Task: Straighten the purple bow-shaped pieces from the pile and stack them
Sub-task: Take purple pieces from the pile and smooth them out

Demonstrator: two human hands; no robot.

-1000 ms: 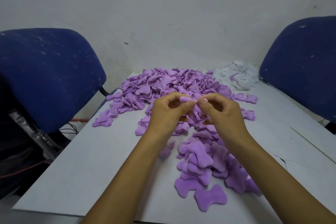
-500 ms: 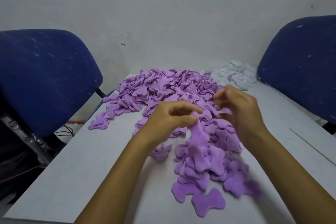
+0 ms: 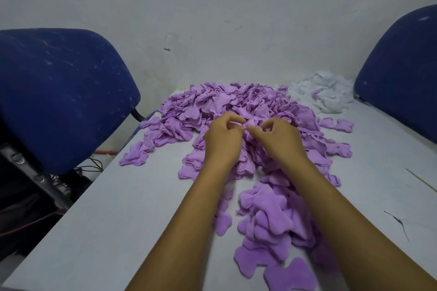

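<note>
A big pile of crumpled purple bow-shaped pieces (image 3: 220, 106) covers the far middle of the grey table (image 3: 118, 220). Closer to me lies a loose stack of flattened purple pieces (image 3: 267, 222). My left hand (image 3: 222, 139) and my right hand (image 3: 276, 139) meet over the near edge of the pile. Between their fingertips they pinch one small purple piece (image 3: 246, 125), most of it hidden by the fingers.
A heap of white pieces (image 3: 324, 94) lies at the far right of the table. Blue chair backs stand at the left (image 3: 59, 92) and at the right (image 3: 402, 71). Cables (image 3: 92, 165) run on the floor beyond the table's left edge.
My left hand let go of the straightened piece onto the near stack. Both hands moved forward to the pile and took hold of another piece between them.
</note>
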